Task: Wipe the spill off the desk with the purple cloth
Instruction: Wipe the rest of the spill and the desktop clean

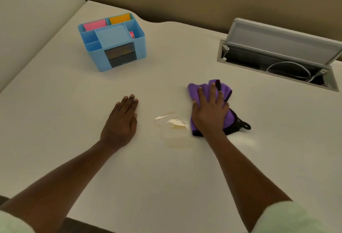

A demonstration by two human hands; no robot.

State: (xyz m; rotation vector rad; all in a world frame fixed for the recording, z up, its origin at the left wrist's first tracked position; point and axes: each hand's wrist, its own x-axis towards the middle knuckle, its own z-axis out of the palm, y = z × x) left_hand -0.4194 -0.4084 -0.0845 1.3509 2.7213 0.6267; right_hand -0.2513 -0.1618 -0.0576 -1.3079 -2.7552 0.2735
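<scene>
Beside the spill [171, 123], right hand [210, 110] presses flat on purple cloth [226, 89].

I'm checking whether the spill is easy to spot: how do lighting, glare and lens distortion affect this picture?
Head view: soft, dim, warm light; the spill shows mainly through pale glare on the desk; shadows are faint; wide-angle distortion curves the desk's far edge; overall slightly soft.

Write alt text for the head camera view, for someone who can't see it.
The right hand presses a purple cloth flat on a pale desk, just right of a small wet spill. The left hand rests flat, empty. A blue desk organizer and an open cable hatch sit behind.
</scene>
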